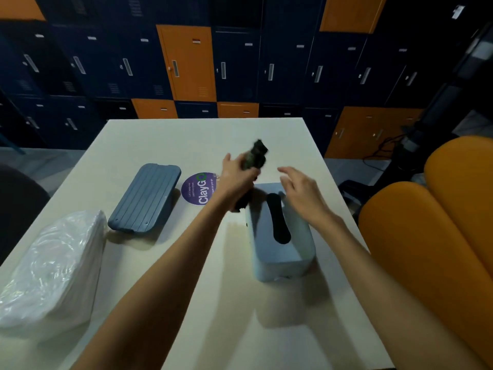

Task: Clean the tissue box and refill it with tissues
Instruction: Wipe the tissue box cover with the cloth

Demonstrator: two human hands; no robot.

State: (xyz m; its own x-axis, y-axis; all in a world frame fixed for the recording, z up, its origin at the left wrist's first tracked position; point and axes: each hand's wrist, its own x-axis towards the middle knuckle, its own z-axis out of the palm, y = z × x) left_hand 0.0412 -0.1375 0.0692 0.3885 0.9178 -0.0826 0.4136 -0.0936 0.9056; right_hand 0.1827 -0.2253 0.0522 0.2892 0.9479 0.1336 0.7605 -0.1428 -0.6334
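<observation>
A wall of navy and orange lockers (pixel 186 62) is seen behind a pale counter (pixel 160 140), with orange chairs (pixel 426 236) at its right edge. The tissue box (pixel 282 263), light blue, is placed on the right half of the counter with its open side up. Its inside is bare, and a dark dispensing slot (pixel 277 220) is visible in its floor. A darker ribbed cover (pixel 145 198) is laid apart from it to the left, beside a round purple sticker (pixel 198 188). A tissue pack (pixel 53 268), wrapped in clear plastic, is set at the near left corner, well apart from the box.

A dark cloth (pixel 253 156), blurred, is gripped in the left hand (pixel 234 177), whose fingers are curled round it just beyond the far end of the box. The right hand (pixel 301 193) is held above that far end, its fingers (pixel 286 172) spread and loose, with nothing held. Whether the box is touched by it cannot be told.

The task is judged to be in its cleaning stage. The box has been opened and emptied, and a cloth is in hand. Whether the wiping is finished cannot be read from the surfaces. The tissues are not yet loaded, the pack appears sealed, and the cover is not yet refitted.
</observation>
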